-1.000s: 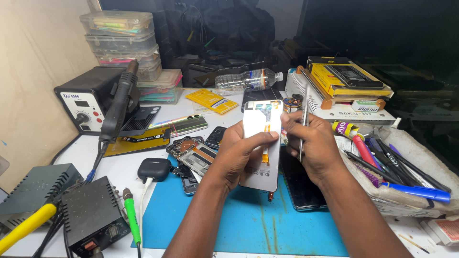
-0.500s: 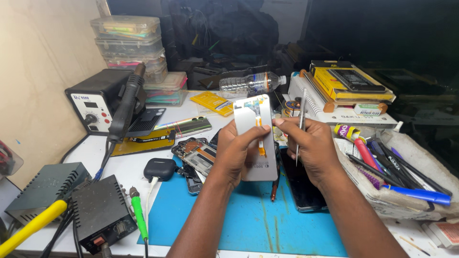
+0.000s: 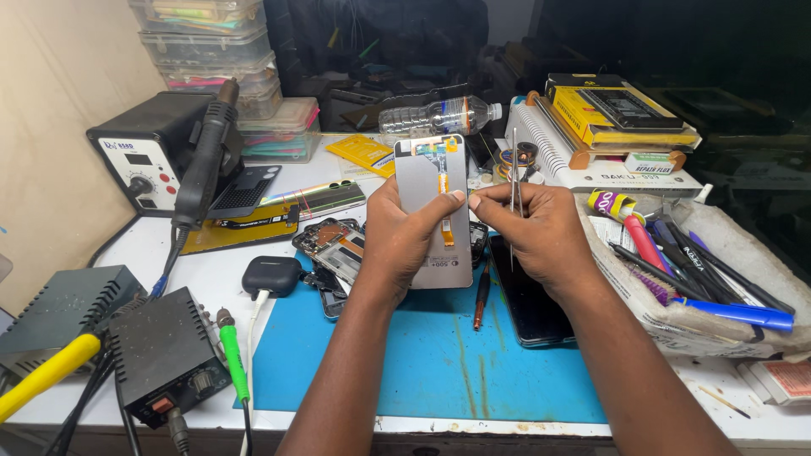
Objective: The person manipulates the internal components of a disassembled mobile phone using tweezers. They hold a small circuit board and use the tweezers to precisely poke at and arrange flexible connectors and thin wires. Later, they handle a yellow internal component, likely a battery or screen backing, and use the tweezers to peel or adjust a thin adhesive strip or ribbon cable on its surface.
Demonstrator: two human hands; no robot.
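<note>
Left hand [image 3: 405, 236] gripping grey screen panel [image 3: 435, 211], now lifting it higher, nearer centre over blue mat [image 3: 422, 355]. Right hand [image 3: 541, 232] pinching tweezers [image 3: 513, 190] shut, thumb closing in toward panel's orange flex strip [image 3: 443, 190].

1. Your white bench [image 3: 211, 279] carries a blue mat [image 3: 422, 355] at the front.
2. On the mat lie a red-handled tool [image 3: 480, 295] and a dark phone [image 3: 528, 295].
3. A soldering station [image 3: 148, 152] sits back left, a plastic bottle [image 3: 439, 114] behind.
</note>
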